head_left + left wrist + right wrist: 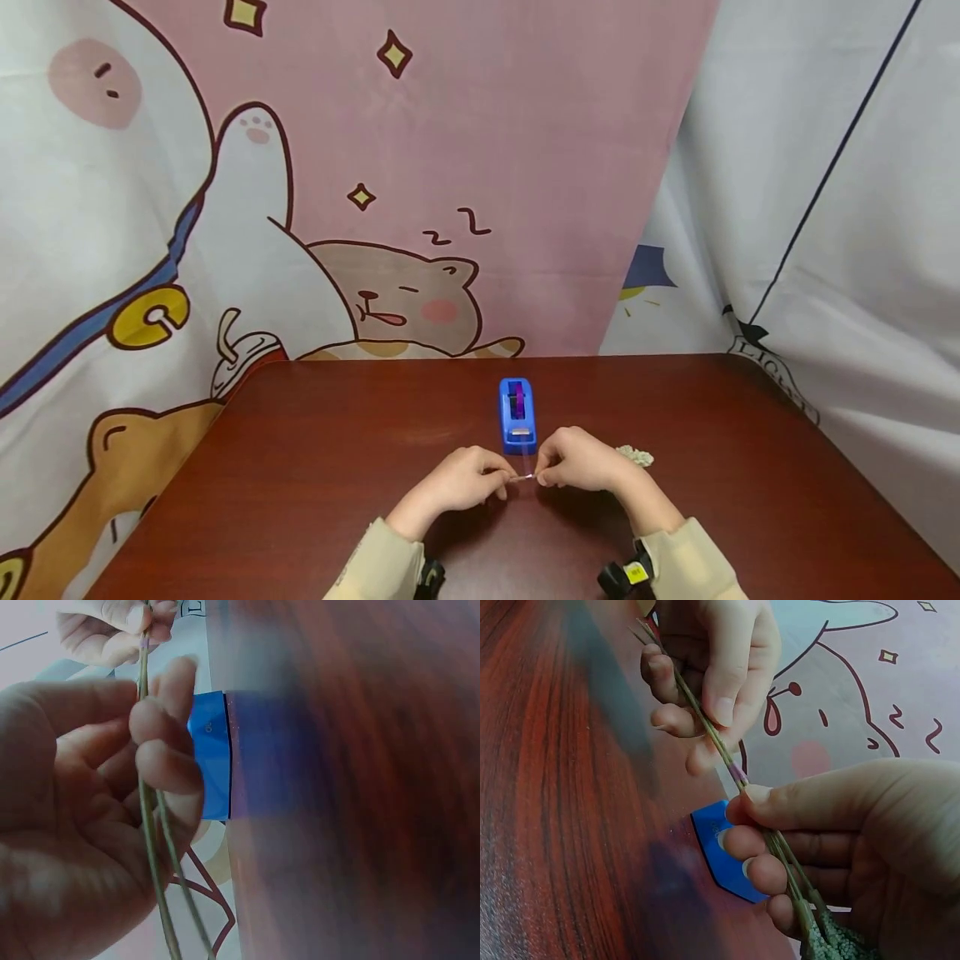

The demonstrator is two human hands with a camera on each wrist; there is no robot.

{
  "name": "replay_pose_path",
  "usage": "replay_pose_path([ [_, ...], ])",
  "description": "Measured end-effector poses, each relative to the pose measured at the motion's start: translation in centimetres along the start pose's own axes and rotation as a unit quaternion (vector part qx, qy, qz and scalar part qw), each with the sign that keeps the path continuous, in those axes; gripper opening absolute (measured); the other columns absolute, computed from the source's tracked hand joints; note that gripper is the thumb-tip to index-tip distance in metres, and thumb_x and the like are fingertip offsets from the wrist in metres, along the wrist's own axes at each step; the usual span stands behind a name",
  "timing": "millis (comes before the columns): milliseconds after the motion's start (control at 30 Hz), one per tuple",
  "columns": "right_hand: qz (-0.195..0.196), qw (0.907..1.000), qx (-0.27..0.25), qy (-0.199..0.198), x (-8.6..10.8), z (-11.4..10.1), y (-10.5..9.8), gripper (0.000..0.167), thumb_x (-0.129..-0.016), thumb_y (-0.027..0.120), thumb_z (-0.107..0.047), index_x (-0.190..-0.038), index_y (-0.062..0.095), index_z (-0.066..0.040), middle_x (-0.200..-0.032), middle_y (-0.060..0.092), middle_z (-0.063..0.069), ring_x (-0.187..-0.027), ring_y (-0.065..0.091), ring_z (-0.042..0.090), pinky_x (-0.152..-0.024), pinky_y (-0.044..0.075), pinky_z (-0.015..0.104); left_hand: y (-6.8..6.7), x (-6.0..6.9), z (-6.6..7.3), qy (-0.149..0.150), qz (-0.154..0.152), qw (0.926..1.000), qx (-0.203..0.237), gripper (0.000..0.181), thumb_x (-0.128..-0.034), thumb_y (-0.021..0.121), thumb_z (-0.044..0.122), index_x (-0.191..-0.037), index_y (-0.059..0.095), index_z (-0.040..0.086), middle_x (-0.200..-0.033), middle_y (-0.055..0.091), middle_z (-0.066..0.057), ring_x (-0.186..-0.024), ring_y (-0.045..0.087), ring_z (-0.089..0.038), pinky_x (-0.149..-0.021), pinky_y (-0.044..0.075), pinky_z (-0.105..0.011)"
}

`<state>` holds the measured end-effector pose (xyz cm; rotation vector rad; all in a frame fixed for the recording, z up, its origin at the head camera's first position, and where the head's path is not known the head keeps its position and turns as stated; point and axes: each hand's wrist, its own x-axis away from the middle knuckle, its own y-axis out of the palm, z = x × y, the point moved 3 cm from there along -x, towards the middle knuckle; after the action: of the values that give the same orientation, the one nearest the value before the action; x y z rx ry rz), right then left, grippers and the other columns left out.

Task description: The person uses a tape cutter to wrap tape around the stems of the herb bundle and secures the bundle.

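Observation:
Thin green stems [705, 720] with clusters of tiny pale flower heads [829, 941] run between both hands. My left hand [463, 479] pinches them toward their bare ends, thumb against fingers. Nearer the heads, my right hand [585, 460] grips the same stems between thumb and curled fingers. A bit of purplish tape [737, 774] lies on the stems in the gap between the hands. Just beyond the hands stands a blue tape dispenser [517, 446] with a purple roll core. A clear tape strip [527, 463] reaches from its front edge to the stems.
The reddish-brown wooden table [337, 467] extends on both sides of the arms. A cartoon-printed cloth [525, 167] hangs behind its far edge, and white fabric [847, 292] hangs along the right side.

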<state>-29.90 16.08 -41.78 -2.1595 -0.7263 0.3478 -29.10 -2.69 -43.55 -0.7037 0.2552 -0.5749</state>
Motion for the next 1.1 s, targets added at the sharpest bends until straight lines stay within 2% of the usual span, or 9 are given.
replay_pose_path([
  [100,0.003,0.9999,0.014,-0.003,-0.1,-0.1,-0.1,0.013,-0.08,0.072,-0.003,-0.07,0.071,-0.01,-0.06,0.059,-0.01,-0.053,0.05,0.004,-0.05,0.045,0.025,0.0,0.0,0.1,-0.009,-0.013,0.9999,0.006,0.021,-0.0984,0.053,0.014,-0.099,0.073,0.008,-0.066,0.065,0.005,-0.046,0.049,-0.006,-0.047,0.041,-0.023],
  [200,0.007,0.9997,0.023,-0.004,-0.1,-0.2,-0.2,0.014,-0.079,0.073,-0.003,-0.068,0.07,-0.013,-0.061,0.058,-0.012,-0.054,0.048,0.002,-0.05,0.043,0.024,-0.1,0.0,0.2,-0.012,-0.017,0.9998,0.003,0.023,-0.0992,0.051,0.014,-0.095,0.073,0.007,-0.064,0.064,0.005,-0.047,0.048,-0.006,-0.047,0.04,-0.022],
  [400,0.02,0.9988,0.043,-0.009,-0.1,-0.3,-0.1,0.017,-0.076,0.076,-0.004,-0.066,0.069,-0.016,-0.062,0.058,-0.015,-0.056,0.045,0.001,-0.052,0.041,0.023,-0.1,-0.1,0.4,0.017,-0.02,0.9987,-0.043,0.024,-0.0964,0.053,0.013,-0.082,0.073,0.011,-0.06,0.061,0.009,-0.052,0.043,-0.002,-0.051,0.034,-0.02],
  [567,0.033,0.9981,0.052,-0.009,-0.1,-0.5,0.1,0.019,-0.074,0.077,-0.003,-0.065,0.066,-0.016,-0.06,0.057,-0.014,-0.055,0.047,0.001,-0.051,0.042,0.024,-0.3,-0.1,0.2,0.031,0.002,0.9973,-0.066,0.017,-0.0922,0.061,0.013,-0.085,0.076,0.014,-0.063,0.062,0.011,-0.057,0.047,0.001,-0.054,0.037,-0.021],
  [867,0.027,0.9988,0.038,0.014,-0.1,-0.8,0.2,0.019,-0.077,0.074,-0.002,-0.067,0.063,-0.015,-0.058,0.057,-0.009,-0.053,0.051,0.005,-0.051,0.044,0.026,-0.5,-0.1,0.2,0.042,0.044,0.9955,-0.073,0.011,-0.087,0.069,0.012,-0.09,0.08,0.013,-0.075,0.07,0.01,-0.07,0.057,0.001,-0.063,0.045,-0.022],
  [1100,0.012,0.9995,0.026,0.017,0.0,-1.1,0.1,0.014,-0.086,0.064,0.0,-0.074,0.07,-0.005,-0.061,0.059,-0.004,-0.055,0.052,0.005,-0.054,0.047,0.025,-0.5,-0.1,0.3,0.052,0.064,0.9928,-0.086,0.01,-0.0849,0.072,0.012,-0.089,0.08,0.015,-0.08,0.071,0.006,-0.073,0.061,-0.004,-0.065,0.046,-0.023],
])
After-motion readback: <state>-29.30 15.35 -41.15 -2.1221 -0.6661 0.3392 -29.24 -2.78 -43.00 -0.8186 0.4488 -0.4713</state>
